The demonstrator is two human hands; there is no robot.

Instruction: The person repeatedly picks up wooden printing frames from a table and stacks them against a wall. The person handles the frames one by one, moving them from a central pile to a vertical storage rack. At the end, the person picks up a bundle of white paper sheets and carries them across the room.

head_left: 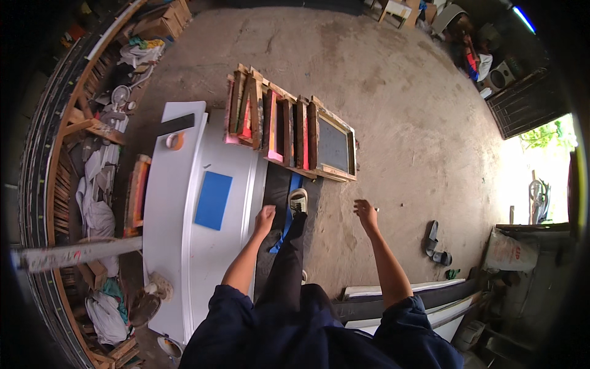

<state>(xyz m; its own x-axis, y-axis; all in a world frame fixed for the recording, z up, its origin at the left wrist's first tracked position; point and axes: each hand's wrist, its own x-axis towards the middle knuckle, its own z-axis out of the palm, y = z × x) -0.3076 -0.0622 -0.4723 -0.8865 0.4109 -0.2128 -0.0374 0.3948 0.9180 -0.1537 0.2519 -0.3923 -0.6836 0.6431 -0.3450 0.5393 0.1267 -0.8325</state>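
My left hand [265,219] hangs beside the white table's right edge, its fingers curled in; whatever they hold, if anything, is hidden. Over the concrete floor, my right hand [367,212] has its fingers bent but apart, with nothing seen gripped between them; a tiny pale speck shows beside it. Neither hand touches the things around it. Ahead of both stands a row of wooden frames [289,129], some with red or pink parts; the rightmost frame has a grey mesh panel [334,144]. A blue flat sheet [214,200] lies on the white table [175,246] to my left.
An orange-brown tape roll [175,141] and a black strip [176,124] lie on the table's far end. My shoe [298,201] is by a blue strip. Black sandals [435,243] rest on the floor at right. Long boards [405,295] lie near me; cluttered shelving [92,129] lines the left.
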